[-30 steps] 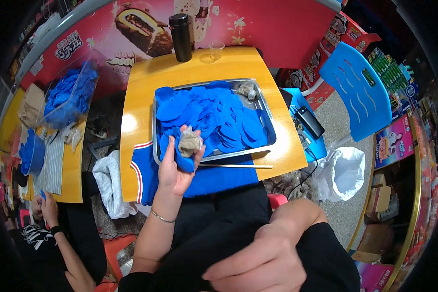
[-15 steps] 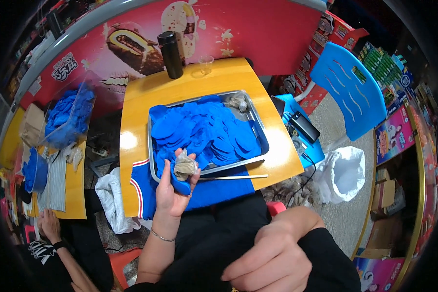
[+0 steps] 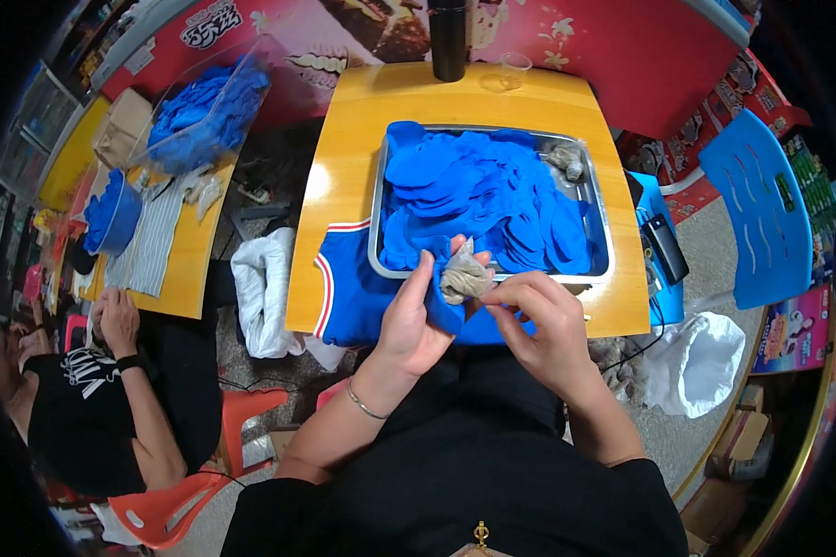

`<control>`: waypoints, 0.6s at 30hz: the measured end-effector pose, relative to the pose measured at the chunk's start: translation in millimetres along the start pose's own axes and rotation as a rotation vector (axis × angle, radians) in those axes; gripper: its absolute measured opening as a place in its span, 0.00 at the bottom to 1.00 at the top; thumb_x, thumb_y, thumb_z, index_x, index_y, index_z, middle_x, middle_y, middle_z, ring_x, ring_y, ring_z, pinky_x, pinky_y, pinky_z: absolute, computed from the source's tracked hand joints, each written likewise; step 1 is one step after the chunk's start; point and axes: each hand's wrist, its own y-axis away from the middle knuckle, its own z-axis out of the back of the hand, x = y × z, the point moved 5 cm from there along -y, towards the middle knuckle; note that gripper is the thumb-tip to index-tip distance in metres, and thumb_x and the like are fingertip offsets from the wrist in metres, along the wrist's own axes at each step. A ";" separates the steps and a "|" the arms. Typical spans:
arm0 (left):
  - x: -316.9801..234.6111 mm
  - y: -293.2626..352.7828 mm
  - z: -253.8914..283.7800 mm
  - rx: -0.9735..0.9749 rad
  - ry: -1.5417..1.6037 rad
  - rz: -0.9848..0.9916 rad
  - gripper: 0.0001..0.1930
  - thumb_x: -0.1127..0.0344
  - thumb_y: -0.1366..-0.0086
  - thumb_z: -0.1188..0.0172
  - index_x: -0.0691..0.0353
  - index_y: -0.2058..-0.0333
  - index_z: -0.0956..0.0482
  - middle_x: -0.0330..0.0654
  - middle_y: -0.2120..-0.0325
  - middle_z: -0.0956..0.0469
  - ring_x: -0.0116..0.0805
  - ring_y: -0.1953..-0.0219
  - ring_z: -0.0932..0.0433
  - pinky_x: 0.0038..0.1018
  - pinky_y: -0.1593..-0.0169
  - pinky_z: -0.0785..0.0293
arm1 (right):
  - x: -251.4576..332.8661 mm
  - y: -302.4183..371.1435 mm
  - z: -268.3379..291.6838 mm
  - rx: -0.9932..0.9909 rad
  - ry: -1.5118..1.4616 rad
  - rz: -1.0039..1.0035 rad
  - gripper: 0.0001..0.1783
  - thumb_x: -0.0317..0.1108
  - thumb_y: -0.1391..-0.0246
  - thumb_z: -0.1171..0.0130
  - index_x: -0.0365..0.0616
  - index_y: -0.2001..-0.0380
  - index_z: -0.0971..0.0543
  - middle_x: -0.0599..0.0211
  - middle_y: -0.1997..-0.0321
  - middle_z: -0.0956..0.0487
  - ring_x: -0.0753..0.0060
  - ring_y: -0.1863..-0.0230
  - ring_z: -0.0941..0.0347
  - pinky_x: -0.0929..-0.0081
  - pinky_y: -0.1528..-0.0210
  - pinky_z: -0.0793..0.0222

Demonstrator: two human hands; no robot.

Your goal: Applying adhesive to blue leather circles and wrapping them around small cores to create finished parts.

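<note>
My left hand [image 3: 411,320] is palm up at the near edge of a metal tray [image 3: 374,227]. It holds a small beige bundle [image 3: 464,278], seemingly in thin clear wrapping, against a blue fabric piece [image 3: 446,314]. From the right, my right hand [image 3: 543,325] reaches in with thumb and fingertips pinched at the bundle's right edge. What exactly lies between those fingertips is too small to make out. Heaped flat blue fabric pieces [image 3: 483,200] fill most of the tray. A similar wrapped beige bundle [image 3: 565,161] sits in its far right corner.
The yellow table [image 3: 344,121] also bears a black flask [image 3: 448,42], a clear cup [image 3: 515,70] and a blue garment [image 3: 348,288]. To the right are a blue chair [image 3: 757,204] and a white bag [image 3: 701,367]. A co-worker [image 3: 93,399] sits at the left table.
My right hand has come up from near my body to the bundle. My left hand still holds the bundle and blue piece. The whole view has shifted, with the table now farther right.
</note>
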 end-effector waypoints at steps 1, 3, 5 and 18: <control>-0.6 1.2 2.3 -0.011 0.002 -0.008 0.23 0.49 0.31 0.65 0.50 0.42 0.41 0.48 0.45 0.36 0.40 0.48 0.32 0.37 0.45 0.35 | -3.9 0.9 -3.9 -0.012 0.003 -0.014 0.10 0.25 0.59 0.38 0.44 0.70 0.23 0.65 0.70 0.24 0.63 0.68 0.26 0.71 0.68 0.30; -1.7 2.7 5.8 -0.032 -0.061 -0.028 0.24 0.49 0.31 0.66 0.52 0.42 0.41 0.47 0.44 0.37 0.39 0.46 0.34 0.37 0.42 0.38 | -1.5 0.5 -6.4 -0.010 -0.002 -0.043 0.11 0.26 0.59 0.37 0.43 0.68 0.24 0.65 0.69 0.23 0.65 0.68 0.26 0.73 0.69 0.30; -0.2 2.4 6.8 -0.024 -0.056 -0.046 0.24 0.50 0.31 0.65 0.56 0.43 0.40 0.47 0.45 0.36 0.38 0.45 0.34 0.35 0.42 0.38 | -1.4 0.0 -11.0 -0.012 -0.001 -0.074 0.12 0.26 0.59 0.36 0.43 0.67 0.24 0.65 0.68 0.23 0.66 0.69 0.25 0.74 0.71 0.30; 0.4 6.0 19.4 0.008 -0.125 -0.052 0.21 0.54 0.30 0.64 0.62 0.47 0.37 0.44 0.49 0.32 0.36 0.46 0.33 0.35 0.42 0.39 | -3.9 -16.7 -26.3 0.166 -0.278 -0.005 0.31 0.19 0.61 0.37 0.42 0.49 0.31 0.61 0.57 0.25 0.72 0.65 0.27 0.78 0.64 0.27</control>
